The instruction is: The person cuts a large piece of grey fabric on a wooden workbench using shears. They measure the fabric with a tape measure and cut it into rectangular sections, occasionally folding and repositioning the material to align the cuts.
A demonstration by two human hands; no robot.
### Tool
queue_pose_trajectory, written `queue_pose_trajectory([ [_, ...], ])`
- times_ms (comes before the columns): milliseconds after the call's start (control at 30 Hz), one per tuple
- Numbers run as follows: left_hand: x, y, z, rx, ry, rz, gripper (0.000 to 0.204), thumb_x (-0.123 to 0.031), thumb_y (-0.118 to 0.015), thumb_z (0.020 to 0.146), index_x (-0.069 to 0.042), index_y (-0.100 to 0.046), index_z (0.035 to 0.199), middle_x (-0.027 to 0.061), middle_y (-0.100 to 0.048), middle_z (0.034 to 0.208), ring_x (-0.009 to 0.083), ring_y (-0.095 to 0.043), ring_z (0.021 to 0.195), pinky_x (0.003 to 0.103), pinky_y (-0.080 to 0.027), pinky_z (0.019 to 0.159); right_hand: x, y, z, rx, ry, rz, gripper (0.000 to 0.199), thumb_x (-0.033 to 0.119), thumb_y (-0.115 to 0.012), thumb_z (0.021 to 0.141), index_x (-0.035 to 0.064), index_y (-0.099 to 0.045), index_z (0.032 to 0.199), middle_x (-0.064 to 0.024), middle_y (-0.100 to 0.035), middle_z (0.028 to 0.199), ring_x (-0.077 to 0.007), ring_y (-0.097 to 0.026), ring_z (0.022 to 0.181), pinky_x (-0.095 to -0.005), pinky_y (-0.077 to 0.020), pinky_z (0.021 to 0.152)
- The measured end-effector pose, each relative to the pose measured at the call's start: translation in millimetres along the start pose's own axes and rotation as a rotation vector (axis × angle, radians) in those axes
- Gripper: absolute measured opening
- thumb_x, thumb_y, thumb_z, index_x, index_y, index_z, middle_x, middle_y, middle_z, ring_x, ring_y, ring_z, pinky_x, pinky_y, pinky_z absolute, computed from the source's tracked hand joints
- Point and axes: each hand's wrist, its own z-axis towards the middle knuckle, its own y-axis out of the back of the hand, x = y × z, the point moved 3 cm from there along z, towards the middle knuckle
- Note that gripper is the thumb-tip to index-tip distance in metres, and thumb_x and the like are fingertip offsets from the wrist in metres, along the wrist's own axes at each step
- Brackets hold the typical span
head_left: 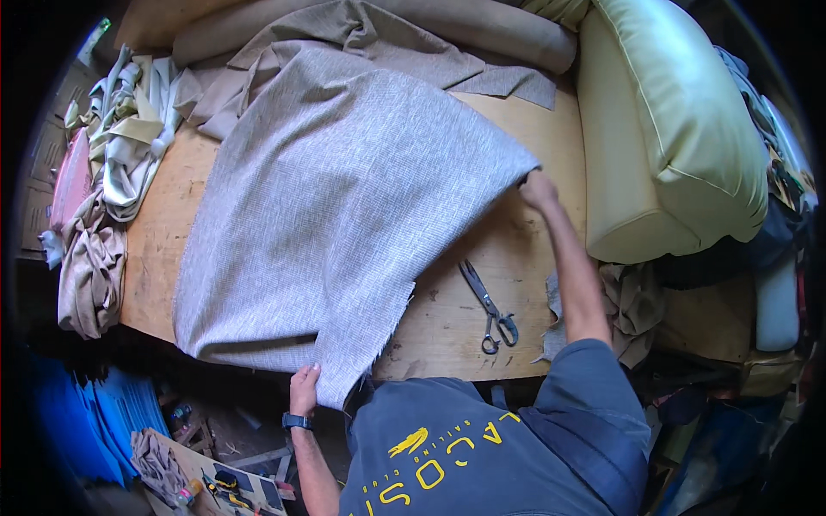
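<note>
A large piece of light grey woven fabric [344, 163] spreads over the wooden table [159, 249], with a frayed cut edge toward me. My right hand [539, 191] is closed on its far right corner and holds it up off the wood. At the table's front edge my left hand [305, 389] grips the near edge of the same cloth, close to my body. Between my arms a pair of dark fabric scissors [489, 307] lies on the bare wood, blades pointing away from me. Neither hand touches them.
A cream padded sofa part [671, 138] stands on the right of the table. A fabric roll [499, 30] lies along the back beside crumpled brown cloth [211, 103]. Scraps [129, 129] hang over the left end. Blue sheets [82, 421] and a board with tools [228, 486] are below left.
</note>
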Motion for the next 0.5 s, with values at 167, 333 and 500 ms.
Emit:
queue_pose_trajectory([
  [167,13.5,-0.2,0.5,0.011,0.083,-0.103,0.032,-0.023,-0.052,0.101,0.007,-0.063,0.109,0.0097,-0.069,0.101,0.0143,-0.062,0.088,0.03,-0.049,0.081,79.9,-84.1,-111.7,0.409,-0.156,1.471,0.039,0.038,-0.062,0.096,0.0026,-0.063,0.113,-0.0016,-0.066,0.097,-0.0165,-0.062,0.087,-0.0299,-0.0506,0.078],
  [333,-3.2,10.0,-1.0,-0.023,0.017,-0.025,0.032,-0.023,-0.053,0.101,0.006,-0.064,0.107,0.0076,-0.069,0.1,0.0115,-0.06,0.087,0.029,-0.047,0.081,133.7,-68.9,-158.1,0.502,-0.178,2.275,0.05,0.029,-0.069,0.09,-0.0001,-0.056,0.129,-0.0086,-0.066,0.118,-0.0234,-0.059,0.115,-0.039,-0.0447,0.102],
  [500,-0.5,9.3,-11.6,0.016,-0.045,0.05,0.027,-0.021,-0.059,0.098,0.004,-0.065,0.106,0.0041,-0.068,0.097,0.0088,-0.059,0.085,0.027,-0.047,0.079,122.9,-58.7,-191.5,0.475,-0.029,1.431,0.039,0.022,-0.075,0.083,0.0004,-0.063,0.113,-0.0045,-0.07,0.095,-0.0141,-0.066,0.079,-0.0294,-0.0539,0.068],
])
